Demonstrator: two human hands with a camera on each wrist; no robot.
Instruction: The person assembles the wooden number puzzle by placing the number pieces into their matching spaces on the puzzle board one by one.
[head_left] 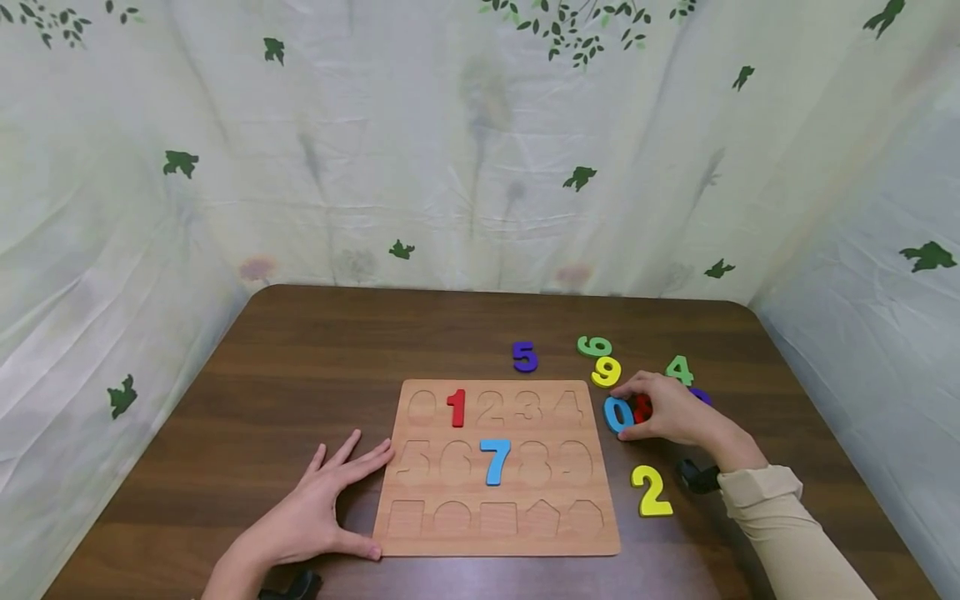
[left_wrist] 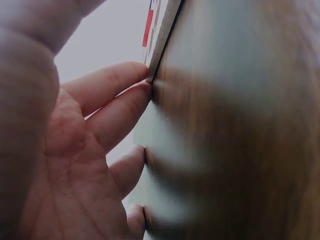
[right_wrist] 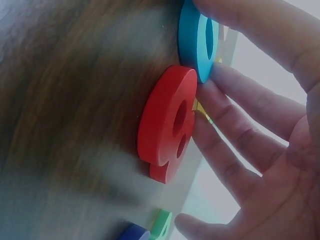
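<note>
A wooden number board (head_left: 450,547) lies on the table with a red 1 (head_left: 457,410) and a blue 7 (head_left: 494,463) on it. My left hand (head_left: 315,508) spans the board's left edge, fingers spread; in the left wrist view two fingertips (left_wrist: 142,70) touch that edge. Just past the board's right side, my right hand (head_left: 671,408) pinches a blue 0 (right_wrist: 189,45) between thumb and fingers. A red 8 (right_wrist: 156,120) lies under this palm, right beside the 0, and another fingertip comes up to it. From above, the hand partly covers the 8.
Behind the board lie a purple 5 (head_left: 525,357), a green 6 (head_left: 595,347) and a yellow 9 (head_left: 606,372). Beyond the right hand are a green 4 (head_left: 678,370) and a half-hidden purple piece (head_left: 701,396). A yellow 2 (head_left: 652,492) lies nearer, right of the board.
</note>
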